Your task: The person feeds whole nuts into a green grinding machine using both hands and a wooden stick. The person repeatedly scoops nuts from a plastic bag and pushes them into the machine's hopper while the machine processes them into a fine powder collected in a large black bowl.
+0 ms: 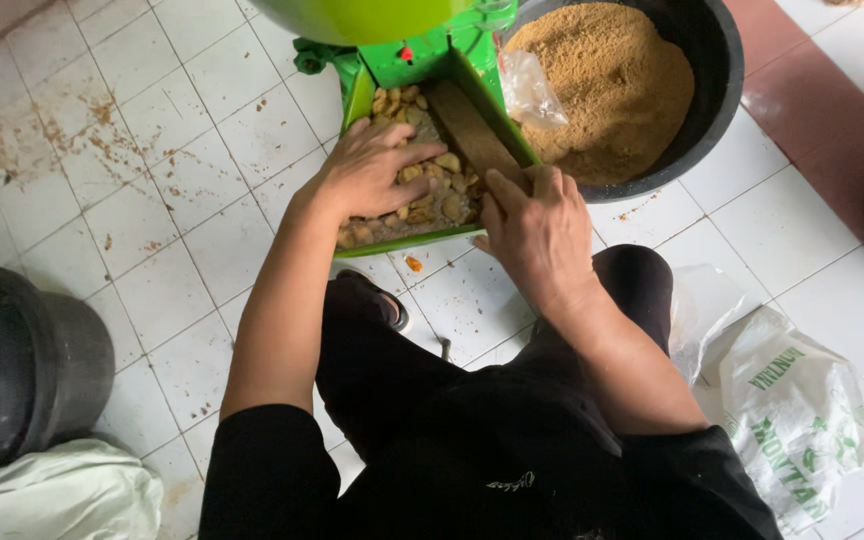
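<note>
Green sheet metal forms the feed tray (414, 243) of a small grinding machine, and everything here sits around it. Inside the tray lies a bed of pale tan dried chunks (430, 190), which look like sliced root or crackers, though I cannot tell which. The left hand (367, 170) rests flat on the chunks at the tray's left side, fingers spread wide and gripping nothing. The right hand (537, 235), at the tray's lower right corner, closes its fingers on a flat brown wooden paddle (467, 128) that slants up the tray's right wall. Just right of the tray, a black tub (717, 90) holds brown ground meal (607, 90). The step in hand appears to be feeding; further feeding would call for a steady push of chunks up toward the throat, fingertips kept clear.
</note>
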